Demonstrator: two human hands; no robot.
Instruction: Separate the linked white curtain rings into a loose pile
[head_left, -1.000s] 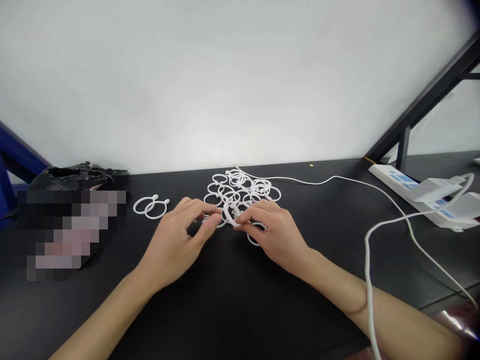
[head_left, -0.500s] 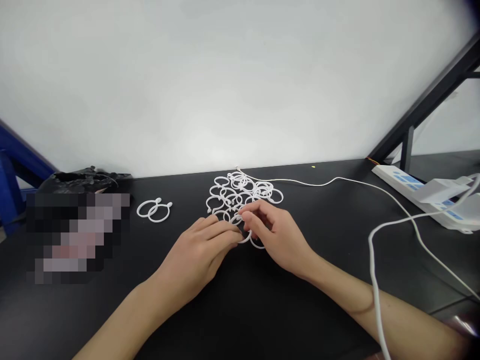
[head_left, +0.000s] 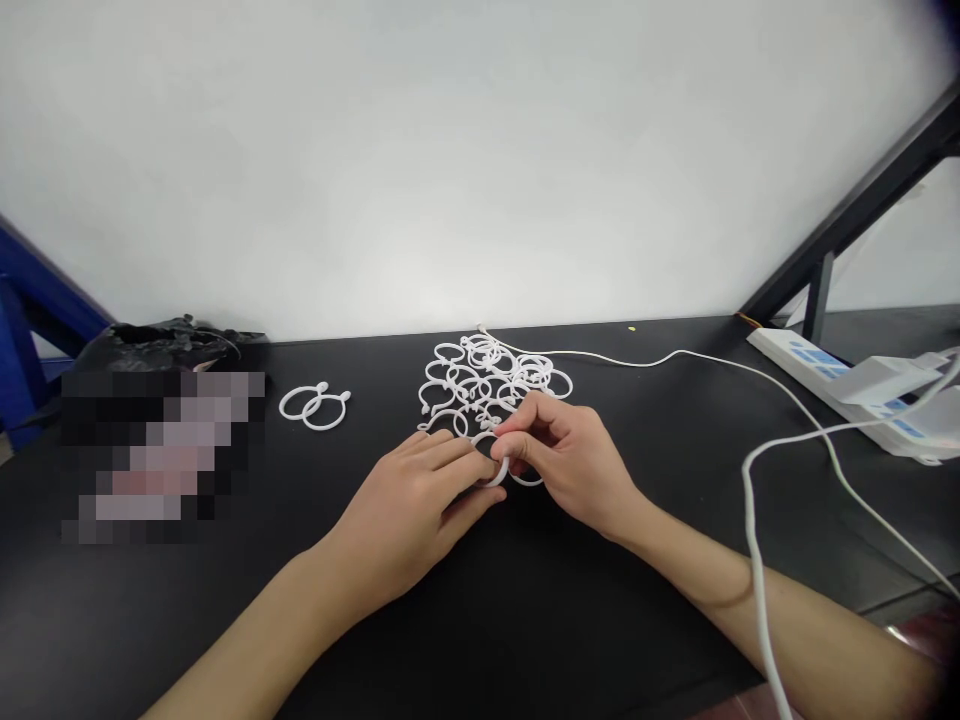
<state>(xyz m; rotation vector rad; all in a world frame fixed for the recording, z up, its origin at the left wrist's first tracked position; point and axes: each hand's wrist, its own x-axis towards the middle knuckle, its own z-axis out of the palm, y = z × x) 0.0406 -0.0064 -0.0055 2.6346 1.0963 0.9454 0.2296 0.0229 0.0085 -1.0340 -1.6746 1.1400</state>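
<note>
From the head view, the left hand (head_left: 401, 520) and the right hand (head_left: 574, 465) met at the near edge of a linked mass of white plastic rings (head_left: 480, 385), which lay on a black table (head_left: 525, 620). The right fingers (head_left: 517, 425) were curled closed, with the thumb and forefinger pinching one ring (head_left: 499, 473) at the front of the mass. The left fingers (head_left: 457, 470) lay almost straight and reached that same ring, but whether they gripped it or only pressed against it could not be told.

The rings looked light, thin and stiff, probably with a little spring. Being hooked through one another, they seemed likely to drag their neighbours if one were tugged. The best hold appeared to be on a ring's bare rim, close to its small knobbed end.

A separate pair of rings (head_left: 324, 428) lay to the left, well apart from the mass. Beyond them sat a crumpled black bag (head_left: 161, 340) and a pixelated patch (head_left: 161, 450) that hid whatever lay there. A thin white cable (head_left: 600, 356) ran across the table's far side to a white power strip (head_left: 787, 348) with blue panels. No brand or writing could be read on it.
</note>
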